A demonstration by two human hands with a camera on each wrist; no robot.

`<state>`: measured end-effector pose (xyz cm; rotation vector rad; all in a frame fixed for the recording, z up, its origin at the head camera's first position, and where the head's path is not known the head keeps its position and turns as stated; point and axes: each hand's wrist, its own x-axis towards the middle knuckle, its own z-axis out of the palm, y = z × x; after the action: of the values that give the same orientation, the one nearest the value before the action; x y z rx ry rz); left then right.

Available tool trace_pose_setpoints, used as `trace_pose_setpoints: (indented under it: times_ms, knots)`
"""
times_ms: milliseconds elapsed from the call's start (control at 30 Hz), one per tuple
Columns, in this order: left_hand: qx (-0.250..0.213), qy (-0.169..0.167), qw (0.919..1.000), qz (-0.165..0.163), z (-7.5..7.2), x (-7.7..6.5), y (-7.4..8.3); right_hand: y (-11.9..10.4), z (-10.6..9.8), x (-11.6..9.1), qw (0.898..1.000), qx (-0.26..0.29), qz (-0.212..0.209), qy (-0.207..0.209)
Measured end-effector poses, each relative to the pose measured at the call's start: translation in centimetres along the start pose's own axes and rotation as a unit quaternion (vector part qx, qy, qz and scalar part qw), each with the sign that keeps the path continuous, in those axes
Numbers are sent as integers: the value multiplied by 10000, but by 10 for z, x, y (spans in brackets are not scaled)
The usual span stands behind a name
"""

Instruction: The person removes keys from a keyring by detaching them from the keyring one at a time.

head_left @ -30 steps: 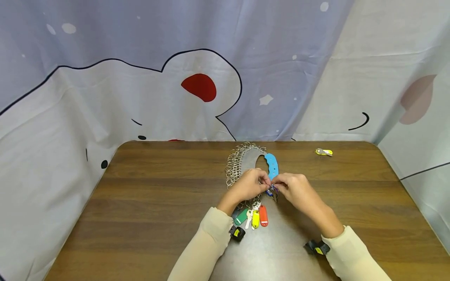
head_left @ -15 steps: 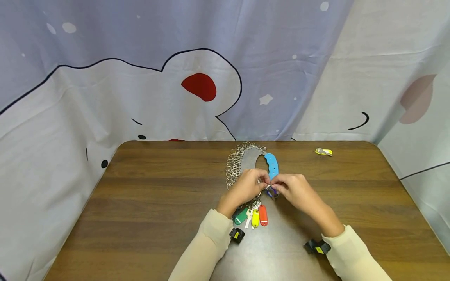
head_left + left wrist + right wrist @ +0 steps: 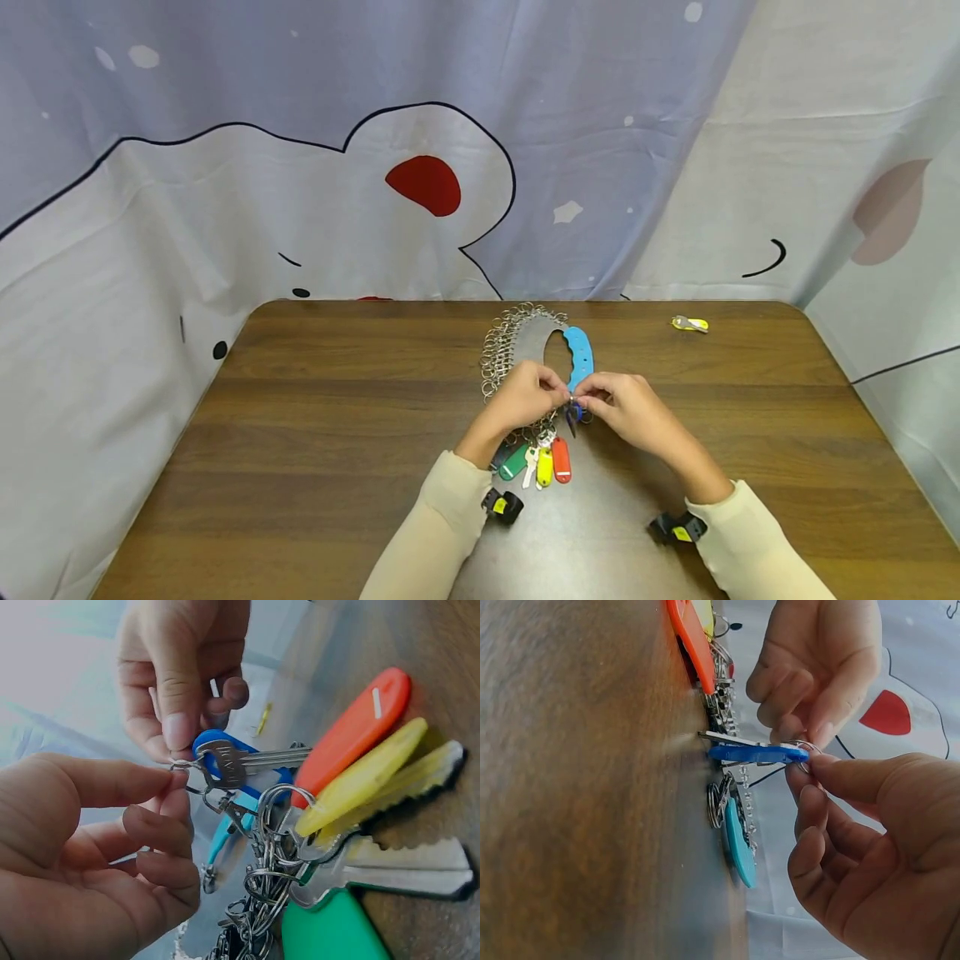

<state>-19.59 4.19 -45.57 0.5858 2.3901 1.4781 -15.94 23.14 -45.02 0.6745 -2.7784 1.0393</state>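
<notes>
Both hands meet at a small metal key ring (image 3: 193,766). My left hand (image 3: 522,396) pinches it between thumb and forefinger, and my right hand (image 3: 630,404) pinches it from the other side. A silver key (image 3: 227,763) and a blue key tag (image 3: 757,754) hang from the ring. Close behind the hands lies a curved grey holder (image 3: 534,335) with a light-blue handle (image 3: 579,350), its outer edge lined with several metal rings (image 3: 495,358). Fingertips partly cover the ring, so whether its coil is spread apart cannot be told.
Below the left hand lie a green tag (image 3: 514,462), a yellow tag (image 3: 544,467), a red tag (image 3: 562,461) and a silver key (image 3: 531,467). Another yellow tag with a key (image 3: 690,324) lies at the table's far right. A printed curtain (image 3: 300,208) hangs behind the wooden table (image 3: 315,417).
The fingers of both hands have shifted slightly left while working at the ring. The hanging key and blue tag have turned and swung a little. The other things have stayed put.
</notes>
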Motion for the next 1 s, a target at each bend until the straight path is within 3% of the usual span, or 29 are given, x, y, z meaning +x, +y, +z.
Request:
trace_pose_setpoints:
  times_ms: [100, 300, 533, 667, 800, 1000]
  knots:
    - [-460, -136, 9982, -357, -3, -1, 0, 0, 1, 0, 9999, -17, -136, 12]
    - [-1053, -277, 9917, -679, -3, 0, -2, 0, 2, 0, 9990, -61, -430, 60]
    - [-1105, -263, 9905, -777, -2, 0, -3, -1, 3, 0, 9981, -122, -560, 213]
    - [-789, -114, 9949, -619, -1, -1, 0, -2, 5, 0, 9972, -178, -558, 456]
    - [11, 38, 9999, -139, -1, -5, 8, -2, 6, 0, 9965, -283, -516, 589]
    - [890, 188, 9949, 431, -1, -9, 15, -3, 6, 0, 9957, -431, -367, 734]
